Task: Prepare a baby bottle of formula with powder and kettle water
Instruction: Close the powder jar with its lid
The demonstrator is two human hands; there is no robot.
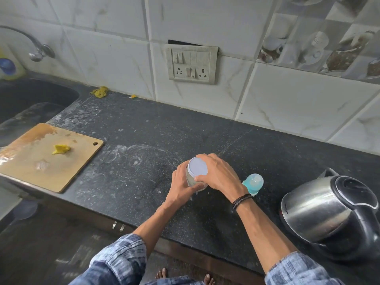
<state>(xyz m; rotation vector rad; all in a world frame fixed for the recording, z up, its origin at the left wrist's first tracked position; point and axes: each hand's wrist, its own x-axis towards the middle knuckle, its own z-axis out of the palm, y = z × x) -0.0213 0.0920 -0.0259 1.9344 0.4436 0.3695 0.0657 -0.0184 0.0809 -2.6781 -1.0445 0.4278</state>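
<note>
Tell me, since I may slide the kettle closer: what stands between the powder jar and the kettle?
In the head view, only the baby bottle stands between the powder jar and the kettle, right beside the jar, partly behind the right hand.

Black countertop (144, 128), cutting board (47, 159), kettle (329, 214), seemingly formula jar (196, 173)

You have one lidded jar (197, 174), one baby bottle (253, 183), one steel kettle (329, 214), one wooden cutting board (49, 159), two yellow scraps, one on the board (60, 149) and one by the wall (100, 91), and one switch panel (192, 63).
</note>
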